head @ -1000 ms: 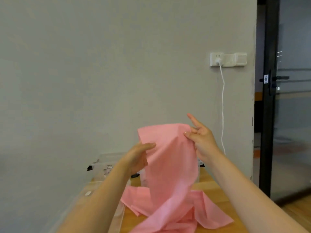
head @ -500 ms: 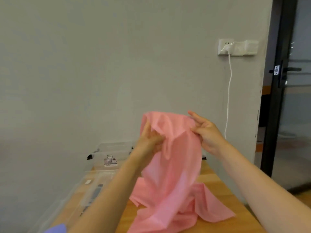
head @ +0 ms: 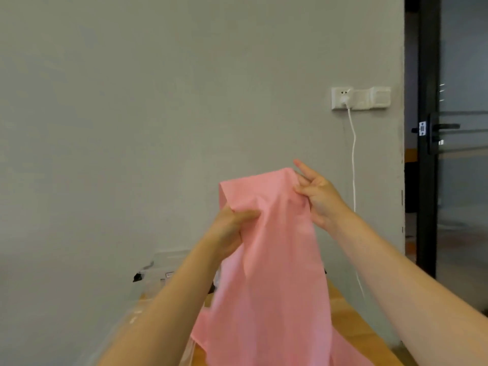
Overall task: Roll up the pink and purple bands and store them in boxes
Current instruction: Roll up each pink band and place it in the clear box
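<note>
A wide pink band (head: pixel 274 254) hangs in the air in front of me, its lower part trailing down to the wooden table (head: pixel 351 315). My left hand (head: pixel 232 228) grips the band's upper left edge, thumb on the front of the cloth. My right hand (head: pixel 317 196) pinches the upper right corner, with the index finger pointing up. A clear plastic box (head: pixel 163 268) stands at the table's far left against the wall, partly hidden by my left arm. No purple band is in view.
A grey wall (head: pixel 158 128) rises right behind the table. A white cable (head: pixel 353 165) hangs from a wall socket (head: pixel 343 99) down past my right hand. A black-framed glass door (head: pixel 433 154) stands at the right.
The band's top edge has been pulled flatter and wider between my hands. My left hand has slid lower on the left edge; the view has tilted back up.
</note>
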`<action>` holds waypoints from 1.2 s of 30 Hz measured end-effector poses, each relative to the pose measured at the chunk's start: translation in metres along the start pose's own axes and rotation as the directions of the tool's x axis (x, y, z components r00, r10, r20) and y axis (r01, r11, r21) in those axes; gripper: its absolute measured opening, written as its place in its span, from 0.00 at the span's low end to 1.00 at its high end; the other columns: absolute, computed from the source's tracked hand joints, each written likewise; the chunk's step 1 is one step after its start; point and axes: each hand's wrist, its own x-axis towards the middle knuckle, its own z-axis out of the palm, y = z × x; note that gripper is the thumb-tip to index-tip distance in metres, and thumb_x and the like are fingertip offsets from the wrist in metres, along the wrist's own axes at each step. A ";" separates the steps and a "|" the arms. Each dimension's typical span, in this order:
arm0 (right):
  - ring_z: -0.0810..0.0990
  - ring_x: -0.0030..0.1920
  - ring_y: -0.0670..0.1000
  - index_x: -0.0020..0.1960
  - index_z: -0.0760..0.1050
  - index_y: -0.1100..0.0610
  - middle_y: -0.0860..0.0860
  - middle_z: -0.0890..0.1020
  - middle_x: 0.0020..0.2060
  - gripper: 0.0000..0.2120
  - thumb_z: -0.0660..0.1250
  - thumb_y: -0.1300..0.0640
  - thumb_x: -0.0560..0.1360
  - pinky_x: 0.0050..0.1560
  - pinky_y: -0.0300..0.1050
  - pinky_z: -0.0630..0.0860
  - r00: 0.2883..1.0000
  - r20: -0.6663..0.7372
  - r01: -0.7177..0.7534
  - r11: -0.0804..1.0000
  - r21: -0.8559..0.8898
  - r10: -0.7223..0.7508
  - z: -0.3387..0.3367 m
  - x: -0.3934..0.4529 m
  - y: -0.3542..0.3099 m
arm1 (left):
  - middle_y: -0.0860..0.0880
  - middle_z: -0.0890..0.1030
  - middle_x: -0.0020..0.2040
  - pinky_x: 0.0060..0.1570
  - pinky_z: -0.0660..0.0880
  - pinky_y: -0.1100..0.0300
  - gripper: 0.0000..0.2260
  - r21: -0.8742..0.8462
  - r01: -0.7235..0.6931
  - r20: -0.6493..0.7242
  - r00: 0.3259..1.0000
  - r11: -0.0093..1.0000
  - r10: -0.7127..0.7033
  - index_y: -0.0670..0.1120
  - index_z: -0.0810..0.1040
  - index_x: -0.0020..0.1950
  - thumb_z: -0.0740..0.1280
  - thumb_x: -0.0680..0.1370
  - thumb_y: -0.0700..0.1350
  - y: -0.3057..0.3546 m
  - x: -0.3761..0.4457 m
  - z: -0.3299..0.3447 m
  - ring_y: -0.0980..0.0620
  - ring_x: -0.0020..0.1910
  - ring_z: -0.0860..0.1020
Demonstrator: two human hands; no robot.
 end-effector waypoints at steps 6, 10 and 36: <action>0.82 0.44 0.47 0.74 0.58 0.58 0.51 0.80 0.50 0.28 0.61 0.65 0.76 0.42 0.41 0.80 0.955 -0.036 -0.281 0.936 0.211 0.295 -0.019 -0.048 0.049 | 0.45 0.80 0.41 0.34 0.78 0.58 0.10 -0.020 0.117 -0.116 0.986 0.993 -0.118 0.43 0.74 0.55 0.62 0.76 0.33 0.005 -0.007 -0.007 0.49 0.36 0.79; 0.82 0.42 0.48 0.72 0.61 0.57 0.56 0.80 0.51 0.32 0.64 0.70 0.70 0.39 0.39 0.80 0.925 -0.036 -0.372 0.919 0.132 0.379 -0.021 -0.073 0.079 | 0.45 0.82 0.35 0.33 0.79 0.58 0.06 -0.075 0.270 -0.125 0.952 0.960 -0.278 0.40 0.75 0.51 0.62 0.76 0.38 -0.019 -0.010 -0.021 0.49 0.34 0.81; 0.78 0.28 0.45 0.70 0.66 0.51 0.53 0.82 0.42 0.27 0.53 0.72 0.77 0.30 0.35 0.76 0.943 -0.020 -0.325 0.934 0.147 0.331 -0.036 -0.063 0.095 | 0.41 0.83 0.39 0.34 0.79 0.56 0.11 -0.349 0.452 0.093 0.888 0.821 -0.449 0.39 0.83 0.43 0.75 0.63 0.41 -0.137 -0.093 -0.033 0.47 0.35 0.82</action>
